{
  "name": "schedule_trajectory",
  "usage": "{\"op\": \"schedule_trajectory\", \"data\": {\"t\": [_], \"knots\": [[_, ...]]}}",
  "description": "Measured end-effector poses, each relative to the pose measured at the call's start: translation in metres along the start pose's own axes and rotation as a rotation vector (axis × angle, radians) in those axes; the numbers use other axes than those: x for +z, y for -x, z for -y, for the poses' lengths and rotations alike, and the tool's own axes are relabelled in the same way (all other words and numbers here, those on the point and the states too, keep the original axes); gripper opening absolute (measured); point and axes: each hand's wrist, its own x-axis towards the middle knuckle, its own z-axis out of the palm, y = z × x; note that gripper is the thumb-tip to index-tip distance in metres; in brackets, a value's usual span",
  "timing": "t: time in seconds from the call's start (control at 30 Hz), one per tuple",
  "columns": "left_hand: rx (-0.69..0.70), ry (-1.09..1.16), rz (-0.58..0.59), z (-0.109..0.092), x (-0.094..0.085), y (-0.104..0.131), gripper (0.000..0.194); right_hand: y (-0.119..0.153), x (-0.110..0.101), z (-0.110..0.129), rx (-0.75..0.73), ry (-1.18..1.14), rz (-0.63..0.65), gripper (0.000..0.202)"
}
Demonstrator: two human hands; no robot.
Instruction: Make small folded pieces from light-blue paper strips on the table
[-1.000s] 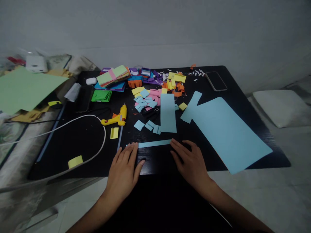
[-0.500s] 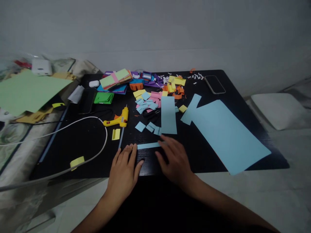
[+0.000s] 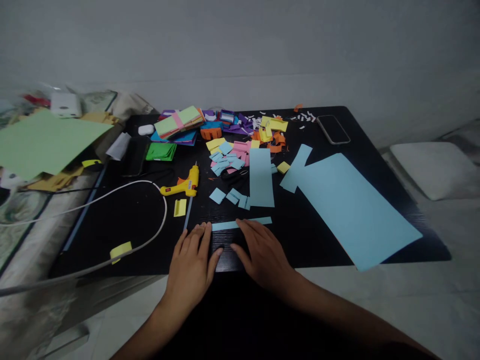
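A narrow light-blue paper strip lies flat across the black table near its front edge. My left hand rests palm down with fingers stretched, its fingertips on the strip's left end. Over the strip's right part lies my right hand, fingers extended and thumb apart, fingertips touching the paper. Just beyond stand a wider light-blue paper piece and several small folded light-blue papers. A yellow glue gun lies beyond my left hand, beside a small folded yellow paper.
A large light-blue sheet covers the table's right side. Piles of coloured paper pieces, a banded paper stack and a phone lie at the back. A white cable loops over the left side of the black table.
My right hand has moved slightly left and settled onto the strip, uncovering its right end. My left hand keeps its place.
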Motion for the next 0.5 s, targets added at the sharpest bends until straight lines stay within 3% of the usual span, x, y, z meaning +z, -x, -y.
{"op": "schedule_trajectory", "data": {"t": [0.3, 0.43, 0.5], "knots": [[0.014, 0.055, -0.036, 0.005, -0.003, -0.003, 0.050, 0.019, -0.025, -0.034, 0.069, 0.154, -0.126, 0.038], [0.023, 0.118, -0.084, 0.016, -0.007, -0.014, 0.035, 0.012, -0.029, -0.046, 0.016, 0.133, -0.179, 0.028], [0.034, 0.148, -0.085, 0.022, -0.008, -0.024, 0.027, 0.003, -0.031, -0.051, -0.011, 0.098, -0.129, 0.026]]}}
